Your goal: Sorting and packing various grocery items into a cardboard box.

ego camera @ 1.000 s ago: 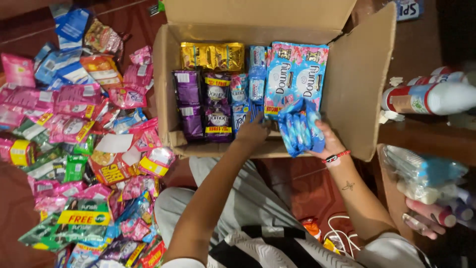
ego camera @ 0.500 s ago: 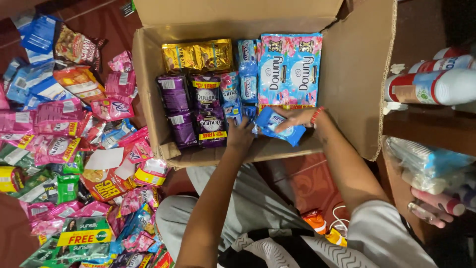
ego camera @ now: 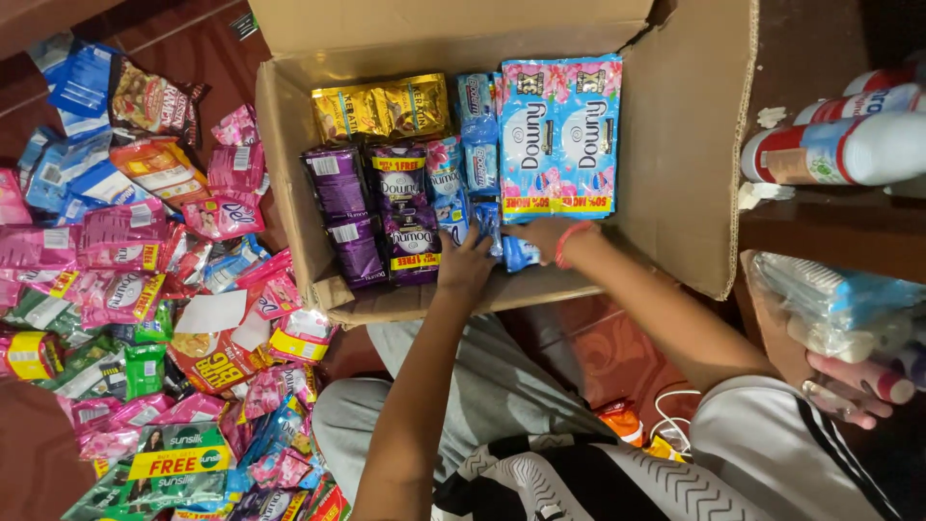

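An open cardboard box [ego camera: 289,145] lies in front of me, packed with rows of sachets: gold ones [ego camera: 381,106] at the back, purple ones [ego camera: 352,207] on the left, and two large blue-and-pink packs [ego camera: 559,135] on the right. My right hand [ego camera: 536,234], with a red band at the wrist, is shut on a bunch of small blue sachets [ego camera: 516,255] low in the box near its front wall. My left hand [ego camera: 467,262] rests beside it, fingers spread on the blue and purple sachets.
A big heap of pink, green, blue and orange sachets [ego camera: 145,270] covers the floor left of the box. On the right, spray bottles [ego camera: 839,150] lie on a dark shelf above a plastic bag of toiletries [ego camera: 830,309]. A white cable [ego camera: 675,415] lies by my knee.
My right hand carried the blue sachets from above the box's front edge down into the box. My left hand followed, settling next to them.
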